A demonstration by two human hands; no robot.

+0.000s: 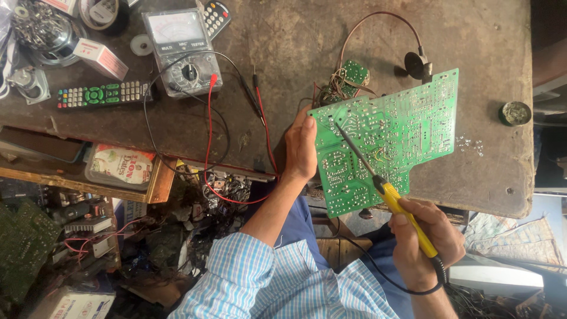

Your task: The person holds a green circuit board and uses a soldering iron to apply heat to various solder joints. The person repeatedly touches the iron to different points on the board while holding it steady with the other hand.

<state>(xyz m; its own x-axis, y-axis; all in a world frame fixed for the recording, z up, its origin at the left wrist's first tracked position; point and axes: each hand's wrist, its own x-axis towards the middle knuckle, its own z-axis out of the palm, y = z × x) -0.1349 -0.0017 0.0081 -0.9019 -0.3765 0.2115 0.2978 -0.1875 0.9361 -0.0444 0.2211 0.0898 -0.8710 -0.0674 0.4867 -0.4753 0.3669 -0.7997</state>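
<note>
My left hand (300, 149) grips the left edge of a large green circuit board (407, 127), solder side up, tilted over the near edge of the workbench. My right hand (426, 241) holds a yellow-handled soldering iron (397, 204); its dark shaft runs up and left, and the tip touches the board near its upper left corner. A black cord leaves the iron's handle and loops below my right wrist. Wires run from the board's back to a smaller green board (353, 74) behind it.
On the brown workbench (295, 47) lie an analog multimeter (183, 50) with red and black probe leads (260, 106), a black remote control (103, 94), a small white-and-red box (100, 58) and a round tin (515, 112). Cluttered boards and wires fill the shelves at lower left.
</note>
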